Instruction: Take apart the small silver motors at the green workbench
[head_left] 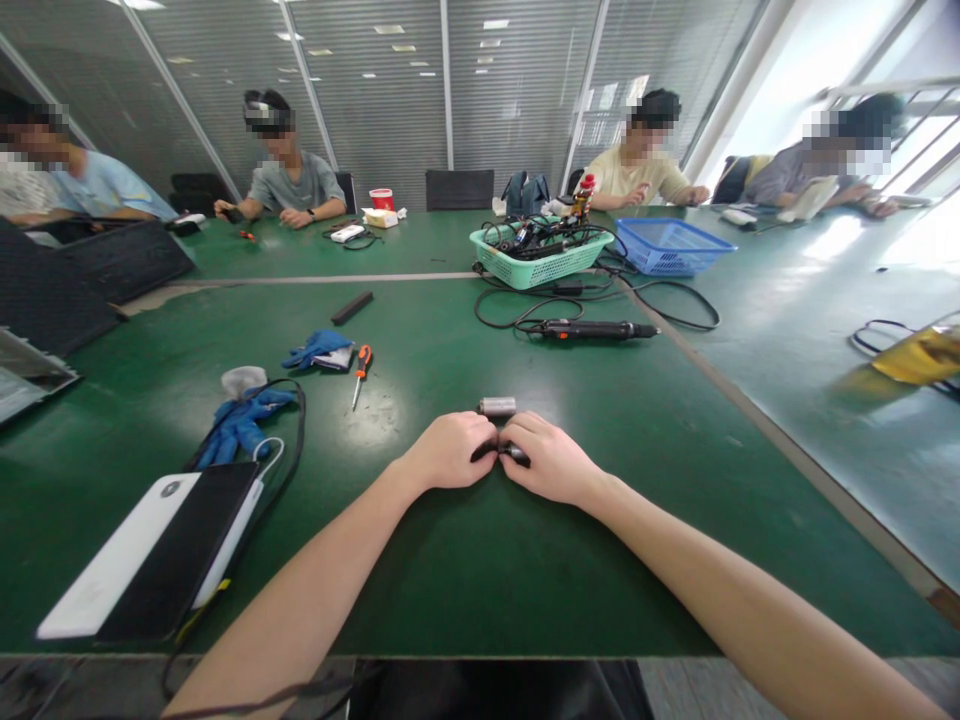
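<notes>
Dark part (484, 450): held low over the worktop (420, 600), between the left grip (454, 448) and the right grip (551, 460); mostly hidden by the hands, so whether one piece or two cannot be told. Metal cylinder (497, 407): on its side, just beyond both grips.

Worktop: green, glossy, crossed by pale seams. At left, a black-and-white case (154, 560), a blue glove (244, 425), a second glove (311, 348), a screwdriver (363, 362) with orange handle, a dark bar (352, 308). Farther off, a power driver (596, 330) with cable, a green basket (525, 272) filled with tools, a blue basket (671, 250). Room: glass partition (367, 100) behind; people (300, 185) seated along the far side; bright light at right.

Grips: both closed, curled around the dark part, thumb sides meeting or nearly so.
</notes>
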